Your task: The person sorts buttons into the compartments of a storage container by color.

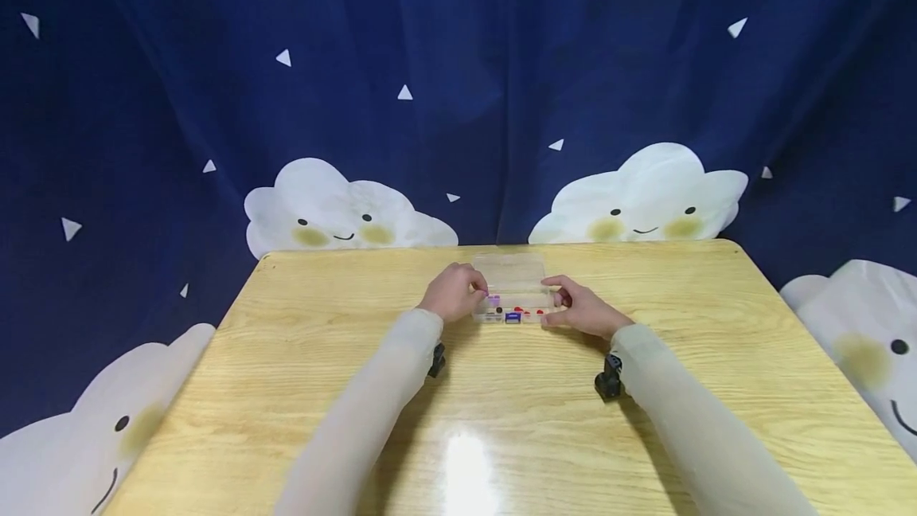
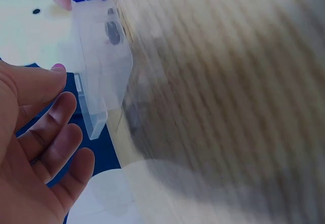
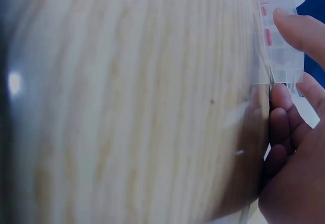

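Observation:
A clear plastic compartment box (image 1: 494,317) with its lid (image 1: 510,269) raised stands near the table's far edge. Small red pieces (image 1: 540,312), purple pieces (image 1: 493,300) and a black one (image 1: 499,310) lie in it, and a blue latch (image 1: 513,318) marks its front. Over the left end, my left hand (image 1: 452,293) pinches a small pink-purple piece (image 2: 59,67) between thumb and index finger; its other fingers are loosely curled. My right hand (image 1: 583,310) holds the box's right end, with the thumb (image 3: 299,28) on the front wall and fingers at the end.
The wooden table (image 1: 301,357) reaches to a dark blue curtain (image 1: 458,38) printed with white clouds and triangles. Black wrist cameras (image 1: 608,379) sit below both wrists. A light reflection shows on the near tabletop.

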### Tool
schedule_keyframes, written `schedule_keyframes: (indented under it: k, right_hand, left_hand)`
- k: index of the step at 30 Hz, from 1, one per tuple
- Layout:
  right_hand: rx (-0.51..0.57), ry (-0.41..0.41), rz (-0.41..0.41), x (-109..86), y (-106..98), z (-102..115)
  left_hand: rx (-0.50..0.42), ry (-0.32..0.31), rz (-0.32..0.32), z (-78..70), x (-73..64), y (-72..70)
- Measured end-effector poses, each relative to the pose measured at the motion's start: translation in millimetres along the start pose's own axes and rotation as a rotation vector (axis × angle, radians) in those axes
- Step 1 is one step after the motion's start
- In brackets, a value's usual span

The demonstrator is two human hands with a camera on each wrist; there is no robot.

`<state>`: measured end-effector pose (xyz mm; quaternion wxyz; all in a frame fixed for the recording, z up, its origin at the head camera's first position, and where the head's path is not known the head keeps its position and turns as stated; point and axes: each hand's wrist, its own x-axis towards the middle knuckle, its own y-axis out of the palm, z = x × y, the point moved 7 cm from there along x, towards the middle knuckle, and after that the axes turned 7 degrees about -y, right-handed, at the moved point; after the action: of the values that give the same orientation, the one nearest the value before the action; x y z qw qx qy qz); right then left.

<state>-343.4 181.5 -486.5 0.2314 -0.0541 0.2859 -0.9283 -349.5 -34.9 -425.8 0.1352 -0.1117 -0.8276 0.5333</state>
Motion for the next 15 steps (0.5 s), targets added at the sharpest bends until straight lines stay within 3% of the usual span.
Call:
schedule_keyframes:
  k: [4,15]
  right_hand:
    - [0.003,-0.006,0.002,-1.3,-2.1,2.8]
    - [-0.044,-0.029,-0.011,-1.0,-3.4,1.6]
  left_hand:
    - [0.023,-0.042,-0.005,-0.2,9.2,0.2]
    - [0.075,-0.056,0.029,-8.3,25.2,9.0]
